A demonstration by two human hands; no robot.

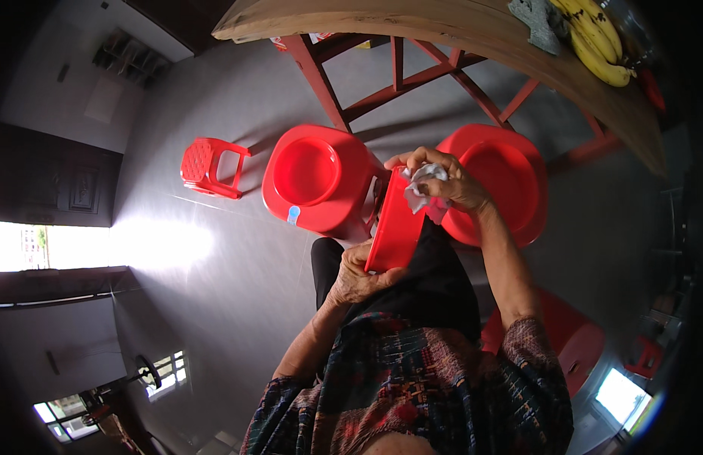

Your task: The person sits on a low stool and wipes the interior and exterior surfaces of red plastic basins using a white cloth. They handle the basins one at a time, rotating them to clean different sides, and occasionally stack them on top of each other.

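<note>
My left hand [359, 277] is closed on the near end of a red plastic piece [394, 220], which is tilted up on edge over my lap. Its exact kind I cannot tell; it looks like a shallow basin or tray seen from the side. My right hand [450, 182] is at the far end of the piece, with a crumpled white cloth [425, 184] bunched in its fingers against the red surface. A red plastic stool [283, 199] stands ahead to the left, with a round red bowl [307, 171] on top. Ahead to the right, a second red stool [535, 171] carries a wider round red basin [497, 182].
A small red step stool [211, 167] sits on the grey floor [237, 280] at the left. A wooden table [412, 23] with red legs is at the far side, holding bananas [598, 45]. A large red object [575, 341] is at my right. Bright doorway light falls from the left.
</note>
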